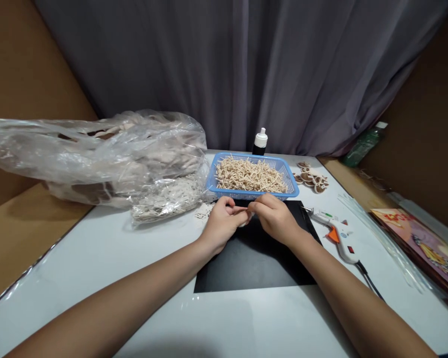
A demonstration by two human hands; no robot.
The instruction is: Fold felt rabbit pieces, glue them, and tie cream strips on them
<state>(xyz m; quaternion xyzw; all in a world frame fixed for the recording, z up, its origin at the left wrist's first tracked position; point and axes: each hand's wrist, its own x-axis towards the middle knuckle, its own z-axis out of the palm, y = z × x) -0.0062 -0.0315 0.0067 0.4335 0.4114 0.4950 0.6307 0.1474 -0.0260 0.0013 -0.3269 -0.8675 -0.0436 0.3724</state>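
My left hand (226, 221) and my right hand (274, 216) meet above a black mat (246, 268), fingertips pinched together. Whatever lies between them is too small and too covered to make out. Just beyond the hands stands a blue plastic basket (293, 191), heaped with short, pale, twig-like pieces (250, 174). To the right of my right hand, a white glue gun (326, 219) with an orange trigger lies on its side, its nozzle near the mat's edge.
Clear plastic bags (134, 154) of pale material fill the left. Behind the basket is a white-capped bottle (260, 140). Small brown-and-white pieces (313, 179) sit at right. Clear glue sticks (388, 243), a colourful picture (425, 243) and a green bottle (364, 145) lie farther right.
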